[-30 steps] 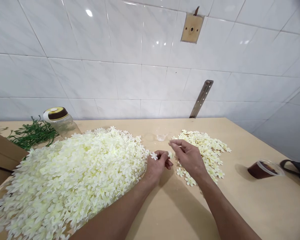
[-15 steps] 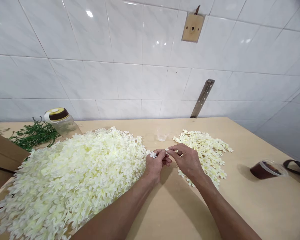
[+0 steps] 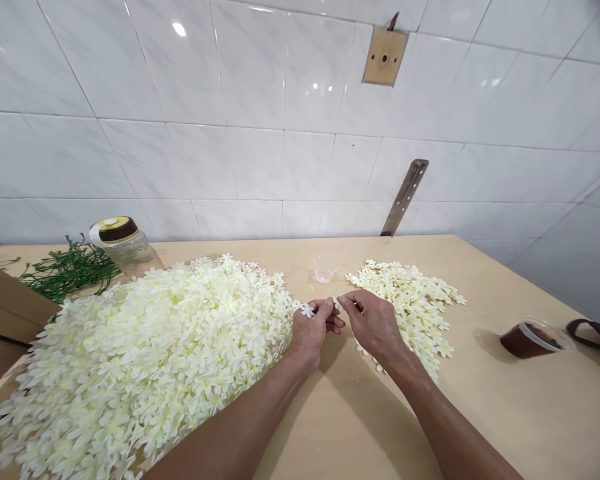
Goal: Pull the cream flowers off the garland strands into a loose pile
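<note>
In the head view, my left hand (image 3: 311, 333) is closed, its thumb pressed against the fingers. A white artificial flower (image 3: 307, 310) sticks out of it over the back of the thumb side. My right hand (image 3: 377, 321) meets it fingertip to fingertip, pinching at a small pale flower (image 3: 337, 304) between the two hands, mostly hidden by the fingers. To the left, a big heap of white artificial flowers (image 3: 180, 340) reaches up to my left hand. A smaller pile of cream flowers (image 3: 415, 293) spreads behind and beside my right hand.
A small clear cup (image 3: 324, 272) stands beyond my hands. At the left are green plastic stems (image 3: 65, 272), a lidded bottle (image 3: 123, 243) and a cardboard box (image 3: 15, 307). A tub of dark liquid (image 3: 535, 340) and a black strap (image 3: 597, 339) lie at the right.
My right fingertips have shifted slightly to the right, away from the left thumb. The left hand stays almost where it was, and the piles look the same.
</note>
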Demonstrator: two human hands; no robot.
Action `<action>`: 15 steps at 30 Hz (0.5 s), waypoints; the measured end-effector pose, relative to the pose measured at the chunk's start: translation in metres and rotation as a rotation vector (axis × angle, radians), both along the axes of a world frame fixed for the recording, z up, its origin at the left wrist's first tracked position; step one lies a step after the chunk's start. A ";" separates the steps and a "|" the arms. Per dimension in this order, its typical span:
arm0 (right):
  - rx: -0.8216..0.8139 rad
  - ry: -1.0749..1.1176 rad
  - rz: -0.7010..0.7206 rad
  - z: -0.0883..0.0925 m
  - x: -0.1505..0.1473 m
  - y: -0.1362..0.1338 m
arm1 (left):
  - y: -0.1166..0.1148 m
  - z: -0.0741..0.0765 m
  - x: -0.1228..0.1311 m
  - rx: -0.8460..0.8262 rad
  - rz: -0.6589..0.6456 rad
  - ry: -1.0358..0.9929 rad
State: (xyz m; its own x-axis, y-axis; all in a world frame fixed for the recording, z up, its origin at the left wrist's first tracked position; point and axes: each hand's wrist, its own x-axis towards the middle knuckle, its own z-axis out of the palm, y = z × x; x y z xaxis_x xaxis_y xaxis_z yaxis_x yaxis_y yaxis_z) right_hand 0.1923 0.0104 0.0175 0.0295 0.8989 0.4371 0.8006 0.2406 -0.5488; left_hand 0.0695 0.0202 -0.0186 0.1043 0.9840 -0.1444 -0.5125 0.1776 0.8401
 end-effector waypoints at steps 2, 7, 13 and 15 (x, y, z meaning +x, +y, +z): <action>-0.024 0.017 -0.016 0.000 0.001 0.000 | 0.001 0.001 -0.001 -0.013 -0.001 -0.036; -0.172 0.219 -0.101 0.001 0.007 0.004 | 0.011 0.013 -0.015 -0.266 -0.100 -0.325; -0.218 0.410 -0.125 0.003 0.012 0.005 | 0.018 0.027 -0.027 -0.282 -0.114 -0.417; -0.204 0.404 -0.126 0.004 0.011 0.004 | 0.017 0.026 -0.024 -0.258 -0.078 -0.346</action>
State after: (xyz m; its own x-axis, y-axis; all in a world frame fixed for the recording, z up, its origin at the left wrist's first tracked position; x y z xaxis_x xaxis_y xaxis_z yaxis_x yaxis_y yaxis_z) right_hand 0.2038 0.0142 0.0211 0.2753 0.9438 0.1831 0.5295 0.0101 -0.8482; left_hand 0.0452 0.0370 0.0071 0.2621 0.9077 -0.3277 -0.7331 0.4081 0.5441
